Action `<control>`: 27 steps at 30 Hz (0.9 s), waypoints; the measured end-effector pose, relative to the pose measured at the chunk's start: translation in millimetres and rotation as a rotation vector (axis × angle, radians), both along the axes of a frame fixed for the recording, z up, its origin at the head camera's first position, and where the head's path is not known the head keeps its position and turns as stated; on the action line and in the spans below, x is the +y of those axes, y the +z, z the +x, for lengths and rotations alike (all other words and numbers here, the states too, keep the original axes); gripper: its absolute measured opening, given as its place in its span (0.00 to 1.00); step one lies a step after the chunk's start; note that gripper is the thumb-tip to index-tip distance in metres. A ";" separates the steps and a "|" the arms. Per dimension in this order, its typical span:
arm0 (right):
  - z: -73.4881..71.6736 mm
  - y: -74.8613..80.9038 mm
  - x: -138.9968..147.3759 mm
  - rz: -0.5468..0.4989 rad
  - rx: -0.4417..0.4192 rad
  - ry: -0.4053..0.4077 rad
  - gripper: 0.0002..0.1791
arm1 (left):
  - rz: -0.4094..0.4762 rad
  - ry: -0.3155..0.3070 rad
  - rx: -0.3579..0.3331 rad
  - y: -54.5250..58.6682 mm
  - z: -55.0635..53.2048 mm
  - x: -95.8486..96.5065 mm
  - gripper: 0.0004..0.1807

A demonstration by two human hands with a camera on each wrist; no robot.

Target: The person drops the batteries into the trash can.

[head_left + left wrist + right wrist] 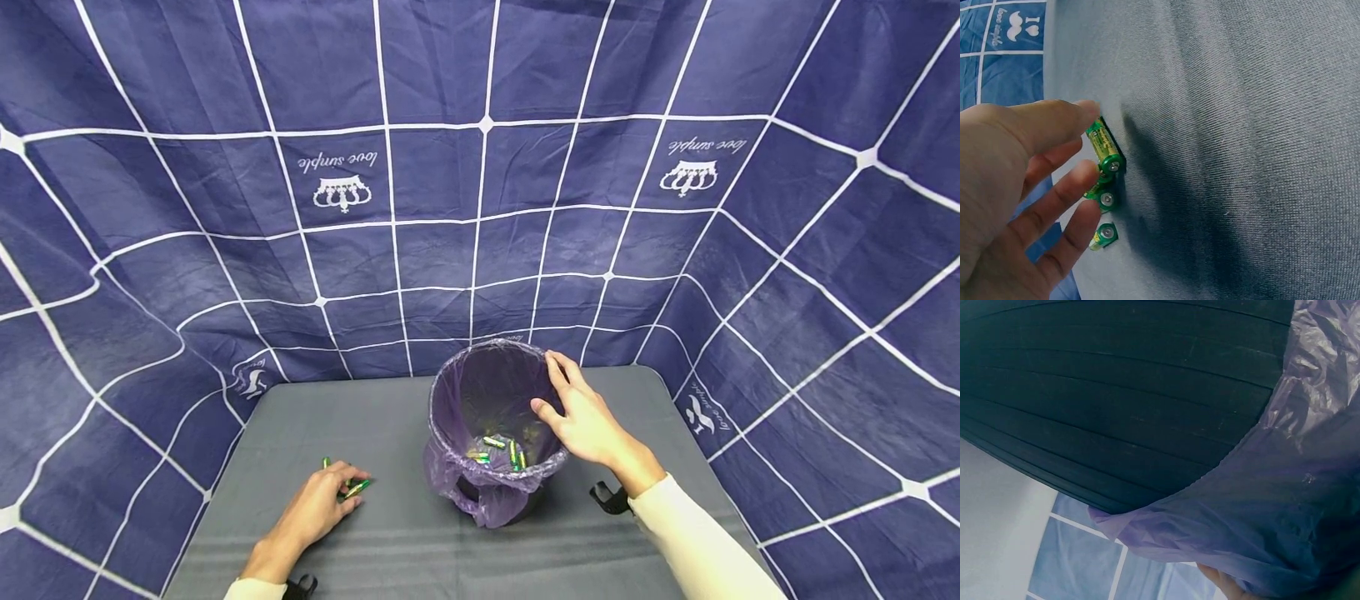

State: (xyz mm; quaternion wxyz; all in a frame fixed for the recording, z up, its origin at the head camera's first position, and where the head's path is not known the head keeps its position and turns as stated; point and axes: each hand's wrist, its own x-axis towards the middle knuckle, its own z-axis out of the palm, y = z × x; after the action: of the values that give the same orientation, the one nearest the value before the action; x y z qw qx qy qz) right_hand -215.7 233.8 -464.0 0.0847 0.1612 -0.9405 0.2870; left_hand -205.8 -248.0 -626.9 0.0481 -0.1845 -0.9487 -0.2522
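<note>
My left hand (322, 508) is low over the grey tabletop, thumb and forefinger at one end of a green AA-type battery (1104, 145). Below it in the left wrist view, more green batteries (1106, 234) lie by the other fingertips. My right hand (588, 421) holds the right rim of a dark trash bin (1122, 394), thumb on the inner side. A purple plastic bag (495, 500) lines the bin and folds over its rim. Several green batteries (513, 453) lie at its bottom. In the right wrist view the bag hides most of this hand.
The grey cloth-covered table (405, 550) carries the bin near its middle. Blue cloth with white grid lines (435, 175) hangs behind and along both sides. Black wrist straps (611, 498) sit at both wrists.
</note>
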 end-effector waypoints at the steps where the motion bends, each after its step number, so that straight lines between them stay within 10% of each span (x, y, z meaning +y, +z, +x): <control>1: -0.4 0.2 -0.2 0.002 0.001 0.001 0.46 | -0.005 0.001 -0.012 -0.6 -0.1 -0.2 0.22; 16: 1.0 -0.5 0.0 -0.009 -0.004 0.001 0.46 | 0.057 -0.125 0.031 -10.1 -2.1 -2.7 0.26; 27: 1.0 0.7 1.1 -0.013 -0.004 -0.004 0.47 | 0.069 -0.105 -0.060 -12.2 -4.3 3.6 0.29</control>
State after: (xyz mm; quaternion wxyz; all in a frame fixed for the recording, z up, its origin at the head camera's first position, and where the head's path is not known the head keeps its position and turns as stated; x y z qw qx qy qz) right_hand -214.7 234.9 -463.3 0.0842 0.1581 -0.9391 0.2933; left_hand -210.1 -244.4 -639.1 0.0126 -0.2245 -0.9295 -0.2925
